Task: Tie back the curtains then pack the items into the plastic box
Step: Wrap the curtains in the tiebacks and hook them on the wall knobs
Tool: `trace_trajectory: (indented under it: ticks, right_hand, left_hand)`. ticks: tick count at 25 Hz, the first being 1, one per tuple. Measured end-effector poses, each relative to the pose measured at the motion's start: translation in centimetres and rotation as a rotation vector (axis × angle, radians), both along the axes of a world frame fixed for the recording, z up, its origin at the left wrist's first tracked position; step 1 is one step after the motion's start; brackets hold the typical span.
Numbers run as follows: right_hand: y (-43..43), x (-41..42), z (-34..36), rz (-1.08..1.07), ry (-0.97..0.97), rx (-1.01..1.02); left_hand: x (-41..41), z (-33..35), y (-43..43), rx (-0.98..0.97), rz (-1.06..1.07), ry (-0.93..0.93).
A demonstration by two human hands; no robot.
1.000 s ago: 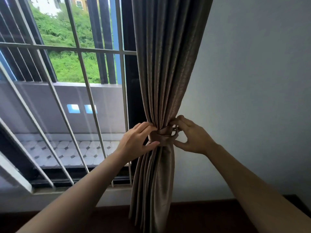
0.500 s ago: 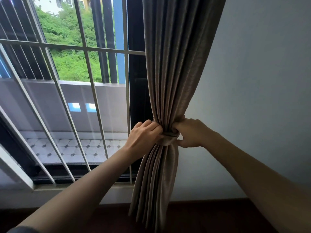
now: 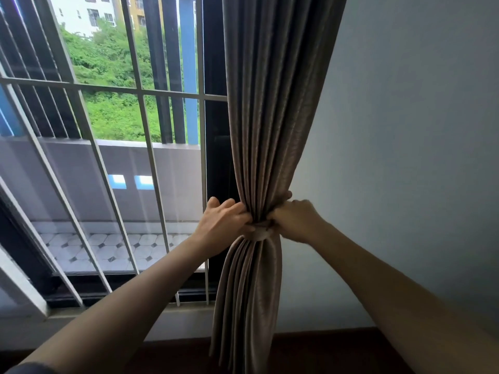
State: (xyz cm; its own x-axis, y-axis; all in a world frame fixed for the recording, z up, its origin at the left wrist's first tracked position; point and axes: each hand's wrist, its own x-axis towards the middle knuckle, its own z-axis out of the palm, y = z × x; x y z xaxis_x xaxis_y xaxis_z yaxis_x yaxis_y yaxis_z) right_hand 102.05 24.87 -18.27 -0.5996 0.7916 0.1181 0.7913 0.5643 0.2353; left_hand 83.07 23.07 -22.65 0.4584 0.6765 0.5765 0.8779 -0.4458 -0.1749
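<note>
Two hands meet at the waist of the brown curtain [image 3: 272, 109], which hangs gathered into tight pleats between the barred window [image 3: 113, 184] at nine o'clock and the plain wall [image 3: 405, 157] at three o'clock. The left hand [image 3: 222, 224] presses in from nine o'clock, its grip curled shut on the folds; the right hand [image 3: 295, 221] comes from three o'clock, its grip closed on the curtain too — fingers wrapped round the back. Between them sits the tieback [image 3: 260, 232], a pale band cinched around the bundle. Below it the cloth flares out again, down toward the dark floor [image 3: 337, 352].
</note>
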Motion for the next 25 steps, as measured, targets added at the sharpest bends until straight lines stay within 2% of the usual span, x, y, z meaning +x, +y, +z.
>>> trace_trajectory:
  ticks: [5,8,10,12,13,14,15,17,18,20,25]
  right_hand:
    - [-0.4,1.0,1.4,0.013,0.007,-0.104]
    - [-0.7,1.2,0.4,0.077,0.007,0.029]
    - [-0.3,1.5,0.0,0.094,0.253,0.063]
    - [-0.4,2.2,-1.4,0.034,0.657,0.105]
    - [-0.4,2.6,-2.5,-0.047,0.791,0.116]
    - [-0.5,2.9,-3.9,-0.134,0.819,0.071]
    - [-0.7,2.9,-5.6,-0.207,0.773,-0.02]
    - [-0.9,2.3,-8.3,-0.283,0.653,-0.216]
    - [-0.8,1.8,-9.0,-0.292,0.671,-0.247]
    - [-0.2,0.7,-9.5,-0.319,0.711,-0.248]
    - [1.6,0.0,-9.6,-0.433,0.659,-0.288]
  left_hand:
    - [0.3,0.8,0.5,-0.025,-0.078,-0.022]
    - [0.1,0.8,0.7,0.019,-0.149,0.025]
    - [-0.2,1.3,1.1,0.117,-0.142,-0.005]
    - [-0.9,0.2,1.2,0.125,-0.133,-0.33]
    - [-1.4,-0.8,1.0,0.059,-0.145,-0.524]
    - [-1.9,-1.8,0.7,-0.065,-0.143,-0.648]
    - [-2.2,-3.0,0.5,-0.257,-0.117,-0.677]
    - [-1.8,-4.9,0.2,-0.635,-0.008,-0.5]
    - [-1.1,-5.5,0.3,-0.711,0.045,-0.406]
    - [0.3,-5.6,0.3,-0.72,0.112,-0.355]
    - [2.8,-5.4,0.3,-0.693,0.134,-0.415]
